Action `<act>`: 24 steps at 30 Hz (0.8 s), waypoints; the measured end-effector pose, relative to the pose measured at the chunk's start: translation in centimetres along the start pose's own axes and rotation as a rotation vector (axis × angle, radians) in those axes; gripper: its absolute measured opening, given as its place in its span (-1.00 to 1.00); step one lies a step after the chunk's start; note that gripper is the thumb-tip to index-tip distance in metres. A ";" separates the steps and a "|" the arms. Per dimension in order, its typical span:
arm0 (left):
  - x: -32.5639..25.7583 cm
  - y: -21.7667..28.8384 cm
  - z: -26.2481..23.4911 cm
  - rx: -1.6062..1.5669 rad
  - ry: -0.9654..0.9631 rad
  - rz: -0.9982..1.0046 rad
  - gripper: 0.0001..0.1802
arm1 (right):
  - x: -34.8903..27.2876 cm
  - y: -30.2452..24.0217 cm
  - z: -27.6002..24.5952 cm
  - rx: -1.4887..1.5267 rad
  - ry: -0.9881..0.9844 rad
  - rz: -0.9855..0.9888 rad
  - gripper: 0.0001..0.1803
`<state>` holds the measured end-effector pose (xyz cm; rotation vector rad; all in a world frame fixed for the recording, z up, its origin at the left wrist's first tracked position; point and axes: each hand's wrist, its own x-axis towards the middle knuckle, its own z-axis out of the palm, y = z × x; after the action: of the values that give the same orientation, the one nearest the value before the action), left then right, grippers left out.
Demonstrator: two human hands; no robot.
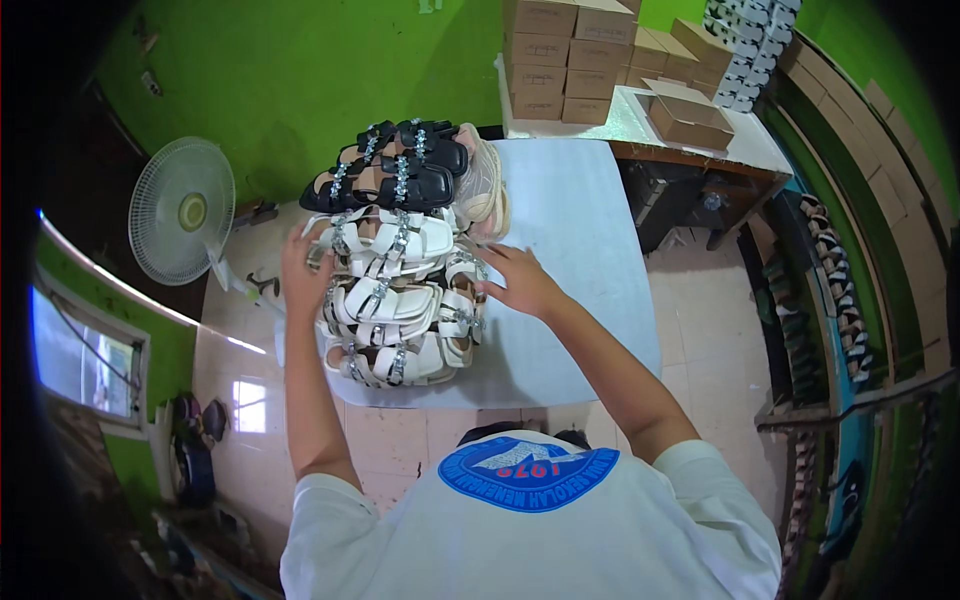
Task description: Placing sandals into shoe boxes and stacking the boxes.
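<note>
White sandals (385,305) with jewelled straps lie stacked in rows on the near left part of a pale table (580,270). My left hand (305,268) is at the left end of the upper white row, fingers apart and curved against the sandals. On the other side, my right hand (522,280) has its fingers spread, with the tips at the right edge of the pile. Neither hand has a sandal lifted. Black sandals (395,170) with similar jewelled straps lie just beyond the white ones. Beside them, at their right, are pale shoes (484,185), seemingly in clear wrapping.
A white fan (182,212) stands left of the table. Brown boxes (570,55) are piled on a side desk (625,110) at the back, near an opened carton (690,115). Shelves of footwear (835,285) run along the right.
</note>
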<state>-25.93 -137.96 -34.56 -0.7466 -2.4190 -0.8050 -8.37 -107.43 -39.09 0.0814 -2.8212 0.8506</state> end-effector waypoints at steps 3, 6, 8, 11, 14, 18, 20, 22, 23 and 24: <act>3.4 -3.5 -0.8 0.080 -0.089 0.085 -0.22 | 3.9 -0.9 1.5 0.034 0.074 -0.126 -0.29; 5.7 -4.3 -1.3 0.072 -0.493 -0.142 0.15 | 6.6 -0.8 2.7 -0.039 0.126 -0.095 -0.21; 6.4 -5.0 -1.0 0.021 -0.568 -0.130 0.19 | 7.5 -0.4 3.1 -0.058 0.100 -0.070 -0.19; 6.5 -6.2 -1.0 -0.010 -0.615 -0.138 0.18 | 8.7 -0.6 3.4 -0.090 0.090 -0.060 -0.18; 6.1 -7.0 -1.4 -0.156 -0.588 -0.151 0.08 | 8.7 -1.9 2.5 0.114 0.043 -0.040 -0.20; 5.6 -7.7 -0.9 -0.225 -0.462 -0.077 -0.02 | 8.7 -1.9 2.2 0.322 0.021 0.015 -0.18; 5.5 -7.8 -1.0 -0.360 -0.446 -0.097 -0.03 | 8.5 -1.9 2.1 0.342 0.086 0.021 -0.16; 5.5 -7.2 -1.0 -0.417 -0.464 -0.207 -0.03 | 8.4 -1.8 2.4 0.384 0.094 0.028 -0.16; 5.4 -6.7 -1.1 -0.417 -0.462 -0.208 -0.03 | 8.3 -1.8 2.5 0.427 0.102 0.038 -0.16; 5.3 -6.0 -1.2 -0.332 -0.430 -0.195 -0.05 | 8.4 -1.7 2.4 0.426 0.101 0.036 -0.16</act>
<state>-33.22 -141.02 -32.96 -0.8917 -2.8075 -1.2551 -16.80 -110.12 -38.51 0.0454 -2.5100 1.4079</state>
